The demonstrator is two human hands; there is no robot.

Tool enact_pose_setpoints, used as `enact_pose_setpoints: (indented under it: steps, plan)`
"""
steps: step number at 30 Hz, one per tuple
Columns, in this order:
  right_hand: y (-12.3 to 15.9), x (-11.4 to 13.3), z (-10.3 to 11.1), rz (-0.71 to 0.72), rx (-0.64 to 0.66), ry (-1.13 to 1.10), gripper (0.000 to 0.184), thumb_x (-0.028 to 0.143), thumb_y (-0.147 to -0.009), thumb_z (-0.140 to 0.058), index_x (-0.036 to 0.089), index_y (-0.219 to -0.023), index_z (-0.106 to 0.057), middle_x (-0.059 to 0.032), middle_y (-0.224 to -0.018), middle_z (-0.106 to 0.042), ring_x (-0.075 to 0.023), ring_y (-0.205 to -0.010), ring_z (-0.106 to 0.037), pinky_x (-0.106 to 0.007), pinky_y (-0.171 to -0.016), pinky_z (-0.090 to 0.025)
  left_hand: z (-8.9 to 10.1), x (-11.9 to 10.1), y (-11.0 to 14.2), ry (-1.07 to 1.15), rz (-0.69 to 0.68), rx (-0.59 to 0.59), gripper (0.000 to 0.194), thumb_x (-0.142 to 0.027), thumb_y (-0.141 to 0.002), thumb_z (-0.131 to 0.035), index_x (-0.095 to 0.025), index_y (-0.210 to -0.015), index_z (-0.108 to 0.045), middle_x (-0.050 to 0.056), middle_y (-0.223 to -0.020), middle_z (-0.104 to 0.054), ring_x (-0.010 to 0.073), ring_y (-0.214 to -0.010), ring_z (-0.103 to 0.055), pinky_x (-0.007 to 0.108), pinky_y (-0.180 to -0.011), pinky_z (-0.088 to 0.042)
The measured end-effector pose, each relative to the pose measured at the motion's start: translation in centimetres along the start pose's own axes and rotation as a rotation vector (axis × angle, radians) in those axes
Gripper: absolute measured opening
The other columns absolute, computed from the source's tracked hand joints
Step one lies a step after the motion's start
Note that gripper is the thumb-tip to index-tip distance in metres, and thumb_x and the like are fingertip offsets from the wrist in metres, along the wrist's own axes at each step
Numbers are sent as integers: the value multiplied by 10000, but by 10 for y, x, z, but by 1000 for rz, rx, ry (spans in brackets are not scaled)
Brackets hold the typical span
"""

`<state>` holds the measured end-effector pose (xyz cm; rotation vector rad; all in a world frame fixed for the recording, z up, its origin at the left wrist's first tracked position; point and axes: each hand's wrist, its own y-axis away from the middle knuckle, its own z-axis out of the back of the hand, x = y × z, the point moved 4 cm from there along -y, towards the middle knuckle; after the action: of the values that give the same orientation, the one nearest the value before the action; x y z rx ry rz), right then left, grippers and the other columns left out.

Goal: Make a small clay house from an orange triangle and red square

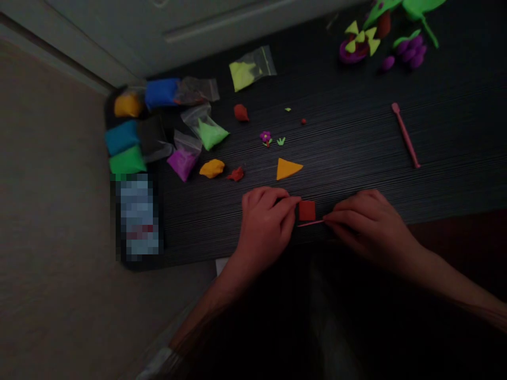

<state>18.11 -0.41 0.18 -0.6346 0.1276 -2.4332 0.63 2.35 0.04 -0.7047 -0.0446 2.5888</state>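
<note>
"Red clay square?"
"By the near edge of the desk, left hand at its corner; I can't tell if that's gripping."
"Right hand?"
"Apart from the left, pinching a thin pink stick."
</note>
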Motion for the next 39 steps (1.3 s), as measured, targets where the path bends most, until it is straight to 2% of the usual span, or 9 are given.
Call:
enact_pose_setpoints:
  steps: [6, 9, 16, 20, 26, 39]
  plan:
    - [1, -1, -1, 1, 28, 12, 139, 205, -780, -584, 206, -919, -586, -26, -830, -626, -171, -736, -515, -338, -690, -368, 4, -1, 3, -5, 36, 4, 134, -258, -828, -518, -188, -855, -628, 32, -897, -608, 181, -917, -499, 369, -837, -357]
    - [1, -1, 1, 16, 43, -6, 134, 202, -781, -583, 209, -915, -589, -23, -833, -624, -166, -740, -510, -334, -697, -366, 7, -2, -4, -70, -3, 0, 157, -284, -842, -495, -183, -858, -615, 36, -896, -606, 191, -915, -499, 375, -832, -355]
    - [-5, -6, 3, 72, 89, -34, 130, 202, -787, -570, 221, -912, -604, -22, -830, -621, -167, -754, -497, -335, -705, -363, -1, -20, -45, -252, -370, 55, 234, -294, -894, -372, -181, -901, -577, 50, -913, -596, 232, -934, -496, 414, -835, -339]
    - [-6, -8, 2, 72, 92, -44, 132, 196, -786, -564, 222, -908, -608, -26, -821, -621, -171, -752, -495, -335, -700, -359, -14, -26, -56, -228, -480, 113, 265, -282, -908, -322, -190, -892, -569, 55, -925, -587, 227, -939, -500, 413, -827, -350]
    - [-12, -7, 2, 86, 76, -1, 116, 188, -783, -570, 221, -891, -598, -23, -824, -626, -180, -747, -487, -346, -695, -353, -18, -27, -54, -168, -484, 138, 232, -263, -898, -344, -184, -894, -562, 63, -953, -578, 230, -965, -492, 423, -867, -333]
    - [-6, -1, 2, 86, 74, -1, 114, 167, -792, -556, 199, -899, -581, -22, -817, -628, -178, -777, -502, -353, -725, -347, -20, -27, -53, -261, -503, 131, 272, -282, -910, -301, -191, -919, -557, 54, -960, -577, 230, -960, -491, 405, -848, -341]
